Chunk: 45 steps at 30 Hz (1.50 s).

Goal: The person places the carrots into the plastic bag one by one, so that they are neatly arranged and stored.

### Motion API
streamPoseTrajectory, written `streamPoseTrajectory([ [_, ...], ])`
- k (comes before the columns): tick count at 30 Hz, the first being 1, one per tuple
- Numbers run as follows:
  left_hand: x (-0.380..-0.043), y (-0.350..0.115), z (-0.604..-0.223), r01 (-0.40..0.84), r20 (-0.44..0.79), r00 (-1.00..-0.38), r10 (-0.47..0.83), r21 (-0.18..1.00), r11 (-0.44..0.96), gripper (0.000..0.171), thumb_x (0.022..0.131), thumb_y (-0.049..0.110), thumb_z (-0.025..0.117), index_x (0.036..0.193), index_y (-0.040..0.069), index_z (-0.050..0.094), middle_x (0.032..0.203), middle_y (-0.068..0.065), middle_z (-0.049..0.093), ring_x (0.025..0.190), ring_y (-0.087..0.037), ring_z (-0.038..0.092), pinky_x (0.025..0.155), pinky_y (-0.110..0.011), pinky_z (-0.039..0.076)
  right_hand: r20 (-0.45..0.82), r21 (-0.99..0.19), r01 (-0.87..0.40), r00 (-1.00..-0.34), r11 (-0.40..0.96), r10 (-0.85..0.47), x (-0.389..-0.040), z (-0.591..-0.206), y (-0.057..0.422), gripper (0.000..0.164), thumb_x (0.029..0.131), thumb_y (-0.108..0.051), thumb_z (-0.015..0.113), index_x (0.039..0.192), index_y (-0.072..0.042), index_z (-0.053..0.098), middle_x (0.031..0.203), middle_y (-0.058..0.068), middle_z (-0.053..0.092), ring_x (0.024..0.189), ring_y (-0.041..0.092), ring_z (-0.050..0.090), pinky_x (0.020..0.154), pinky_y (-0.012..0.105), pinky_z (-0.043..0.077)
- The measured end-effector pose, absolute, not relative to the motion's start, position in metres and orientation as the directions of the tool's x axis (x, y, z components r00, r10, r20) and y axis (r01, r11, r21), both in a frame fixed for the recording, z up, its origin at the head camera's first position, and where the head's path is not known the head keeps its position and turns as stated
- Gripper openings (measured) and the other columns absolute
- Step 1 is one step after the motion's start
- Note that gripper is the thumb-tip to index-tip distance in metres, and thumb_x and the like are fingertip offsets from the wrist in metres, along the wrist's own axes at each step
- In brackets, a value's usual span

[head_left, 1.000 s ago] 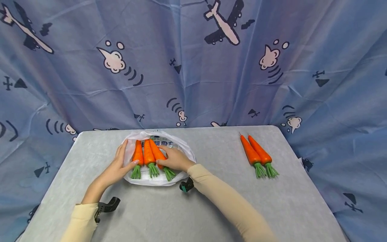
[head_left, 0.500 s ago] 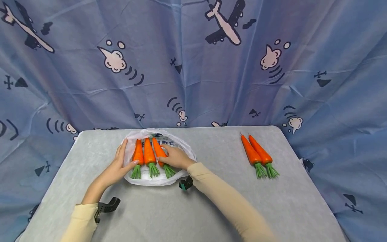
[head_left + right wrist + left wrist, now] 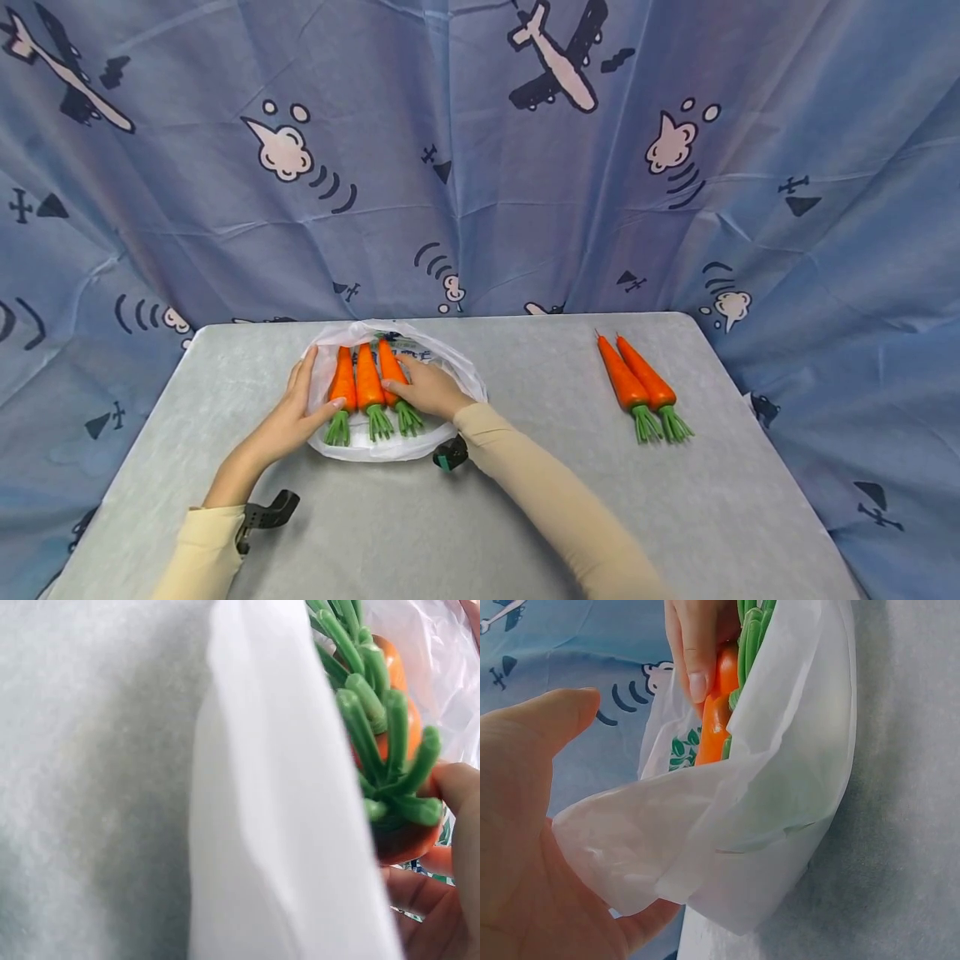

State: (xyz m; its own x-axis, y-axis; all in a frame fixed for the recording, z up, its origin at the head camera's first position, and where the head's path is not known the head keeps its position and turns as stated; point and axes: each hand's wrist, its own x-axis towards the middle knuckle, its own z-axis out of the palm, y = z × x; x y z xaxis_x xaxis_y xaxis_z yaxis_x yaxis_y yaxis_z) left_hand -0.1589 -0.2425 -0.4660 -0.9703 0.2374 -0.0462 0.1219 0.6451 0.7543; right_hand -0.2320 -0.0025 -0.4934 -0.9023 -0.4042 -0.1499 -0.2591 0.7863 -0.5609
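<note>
A white plastic bag lies open on the table with three orange carrots in it, their green stalks toward the near rim. The left carrot and the middle carrot lie side by side. My right hand grips the right carrot between thumb and fingers, close against the middle one. In the right wrist view, its green stalks stand out beside the thumb. My left hand rests at the bag's left side with fingers extended, the bag wall against its palm.
Two more carrots, a left one and a right one, lie together on the right of the grey-white table. A blue patterned curtain hangs behind the table. Dark cameras are strapped to both wrists.
My right hand has shifted the right carrot leftward until it lies straighter and beside the middle one. The left hand stays in place.
</note>
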Motion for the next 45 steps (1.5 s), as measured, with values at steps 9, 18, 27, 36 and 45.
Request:
streamPoseTrajectory([
  [9,-0.159,-0.241,-0.467,0.126,-0.044,-0.97,0.238,0.749,0.65,0.102,0.097,0.04,0.06,0.158,0.019,-0.019,0.162,-0.031,-0.01,0.146,-0.059,0.007,0.111,-0.077,0.016,-0.199,-0.612,-0.234,-0.879,0.756,-0.434,-0.233,-0.497,0.002,0.075,0.096,-0.062,0.048,0.156,-0.02,0.032,0.151,0.006,0.05,0.137,0.026,0.052,0.114,0.042,0.042],
  [18,-0.158,-0.242,-0.465,0.116,-0.054,-0.97,0.237,0.751,0.65,0.102,0.097,0.04,0.06,0.158,0.02,-0.019,0.163,-0.03,-0.011,0.147,-0.058,0.006,0.111,-0.077,0.016,-0.208,-0.646,-0.233,-0.862,0.727,-0.461,-0.235,-0.502,0.008,0.078,0.091,-0.063,0.055,0.156,-0.026,0.032,0.149,0.005,0.053,0.134,0.022,0.053,0.112,0.04,0.043],
  [27,-0.158,-0.24,-0.465,0.127,-0.045,-0.969,0.242,0.751,0.648,0.102,0.097,0.038,0.061,0.158,0.018,-0.018,0.162,-0.031,-0.008,0.147,-0.057,0.008,0.112,-0.075,0.016,-0.199,-0.655,-0.206,-0.881,0.727,-0.428,-0.231,-0.502,0.006,0.076,0.09,-0.064,0.057,0.154,-0.028,0.036,0.148,0.005,0.054,0.134,0.022,0.054,0.113,0.04,0.042],
  [36,-0.157,-0.24,-0.465,0.143,-0.022,-0.97,0.24,0.751,0.644,0.101,0.097,0.036,0.061,0.158,0.017,-0.017,0.162,-0.031,-0.007,0.147,-0.057,0.006,0.112,-0.076,0.015,-0.19,-0.666,-0.187,-0.893,0.722,-0.407,-0.226,-0.503,0.006,0.077,0.09,-0.065,0.056,0.154,-0.027,0.036,0.152,0.004,0.051,0.139,0.024,0.05,0.115,0.041,0.04],
  [45,-0.155,-0.242,-0.466,0.125,-0.04,-0.972,0.232,0.748,0.652,0.101,0.098,0.039,0.06,0.158,0.02,-0.019,0.163,-0.03,-0.01,0.147,-0.058,0.003,0.111,-0.077,0.014,-0.184,-0.665,-0.188,-0.896,0.723,-0.403,-0.223,-0.503,0.007,0.078,0.09,-0.066,0.055,0.154,-0.025,0.036,0.151,0.005,0.051,0.138,0.024,0.051,0.115,0.041,0.041],
])
